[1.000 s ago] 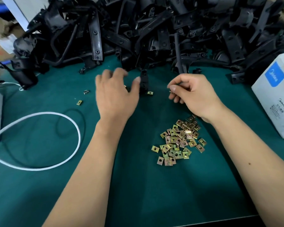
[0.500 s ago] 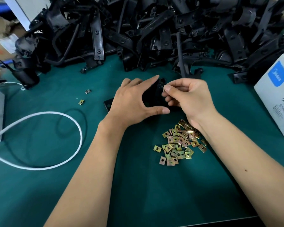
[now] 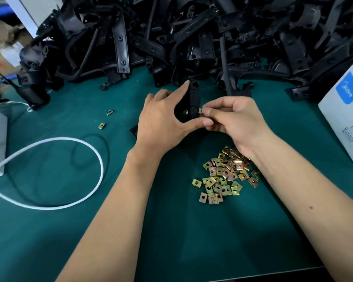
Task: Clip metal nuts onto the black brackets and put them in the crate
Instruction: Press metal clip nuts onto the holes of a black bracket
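at frame centre the left hand [image 3: 163, 121] grips a bracket [image 3: 194, 98] upright while the right hand [image 3: 232, 119] pinches a nut [image 3: 200, 110] against its edge; pushed in crooked, the nut could slip from the grip onto the worktop [image 3: 49, 231].

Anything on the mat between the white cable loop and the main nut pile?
Only the left forearm crosses there in the head view; otherwise bare green mat between the white cable and nut pile.

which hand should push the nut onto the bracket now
Right. The right hand already pinches a metal nut against the edge of the black bracket, while the left hand grips that bracket upright, steadying it.
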Tool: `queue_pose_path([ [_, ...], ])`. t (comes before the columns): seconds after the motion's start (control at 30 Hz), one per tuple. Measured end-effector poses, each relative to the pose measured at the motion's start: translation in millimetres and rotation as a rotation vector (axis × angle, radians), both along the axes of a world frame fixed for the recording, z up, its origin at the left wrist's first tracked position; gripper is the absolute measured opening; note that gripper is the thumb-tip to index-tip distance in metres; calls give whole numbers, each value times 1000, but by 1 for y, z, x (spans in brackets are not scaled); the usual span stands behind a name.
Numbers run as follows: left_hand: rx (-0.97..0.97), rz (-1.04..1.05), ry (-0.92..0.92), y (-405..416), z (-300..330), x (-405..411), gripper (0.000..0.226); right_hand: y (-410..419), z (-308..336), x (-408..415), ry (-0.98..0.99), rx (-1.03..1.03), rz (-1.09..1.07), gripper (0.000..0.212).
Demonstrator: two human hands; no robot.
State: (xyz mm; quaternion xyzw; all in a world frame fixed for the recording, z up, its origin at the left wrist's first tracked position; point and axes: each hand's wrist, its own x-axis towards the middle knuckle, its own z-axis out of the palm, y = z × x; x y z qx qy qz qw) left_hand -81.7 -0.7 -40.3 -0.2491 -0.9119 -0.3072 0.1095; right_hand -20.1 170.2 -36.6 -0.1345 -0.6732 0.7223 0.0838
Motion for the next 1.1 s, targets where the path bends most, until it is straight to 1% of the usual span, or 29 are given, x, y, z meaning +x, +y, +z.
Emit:
queue_pose_path([
  [0.13, -4, -19, -10, 0, 1, 2, 108, 1, -1, 1, 4, 17, 0, 4],
  [0.23, -32, -26, 2, 3, 1, 5, 108, -1, -1, 1, 6, 47, -23, 9],
  [0.3, -47, -46, -4, 4, 1, 5, 108, -1, -1, 0, 11, 21, -41, 13],
  [0.37, -51, -108, -36, 2, 2, 4, 108, 1, -1, 0, 17, -5, -54, 14],
  [0.43, -9, -172, -74, -1, 2, 2, 104, 2, 1, -1, 19, -53, -43, 15],
  [0.5, 17, -186, -80, -2, 2, 1, 103, 3, 2, -1, 15, -71, -14, 17],
  [0.57, -12, -164, -68, -2, 2, 2, 107, 4, 1, 0, 20, -3, -2, 19],
  [0.67, -44, -126, -15, -1, 2, 1, 109, 3, -2, -1, 32, 182, -5, 22],
  [0.8, 30, -35, 19, -3, 0, -4, 104, -1, -1, -5, 72, 189, 7, 23],
  [0.83, 55, 14, 24, -5, -1, -6, 103, 0, -3, -6, 114, 283, -8, 19],
  [0.87, 80, 79, 33, -10, -1, -9, 102, 1, -5, -8, 161, 467, -27, 16],
  [0.9, 102, 151, 44, -14, 0, -11, 102, 3, -7, -10, 204, 704, -27, 17],
  [0.93, 124, 229, 57, -19, 0, -14, 102, 4, -9, -12, 224, 953, 12, 23],
  [0.97, 148, 306, 64, -24, 1, -17, 102, 3, -11, -16, 220, 1152, 86, 32],
  [1.0, 175, 368, 60, -28, 1, -19, 102, 1, -12, -19, 192, 1264, 163, 39],
  [1.03, 199, 408, 50, -30, 1, -21, 101, -1, -13, -21, 156, 1313, 219, 41],
  [1.1, 226, 426, 29, -32, 0, -22, 100, -2, -13, -23, 169, 1300, 253, 34],
])
